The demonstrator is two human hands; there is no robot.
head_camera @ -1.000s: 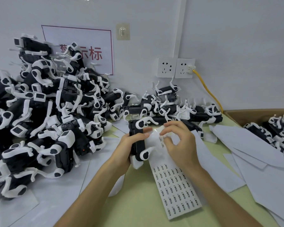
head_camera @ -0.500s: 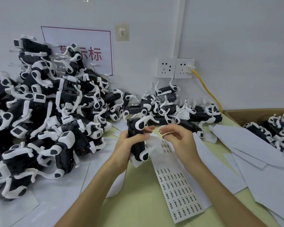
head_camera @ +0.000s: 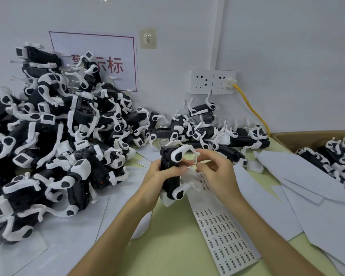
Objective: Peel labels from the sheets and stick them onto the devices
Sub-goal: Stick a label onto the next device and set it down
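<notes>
Fingertips (head_camera: 202, 168) of the right hand (head_camera: 217, 177) now pinch a tiny white printed label (head_camera: 195, 160), lifted clear of the long white label sheet (head_camera: 225, 244) on the pale green table (head_camera: 167, 248) since a moment ago, right beside the black-and-white plastic device (head_camera: 172, 184) gripped by the left hand (head_camera: 157, 176).

— What can be seen of the person?
— Two forearms and the hands, nothing more: the left hand (head_camera: 159, 176) and the right hand (head_camera: 217, 176), both bare.
— And clothing?
— The forearms are bare down to the bottom edge of the view. Anything worn higher up is out of view.
</notes>
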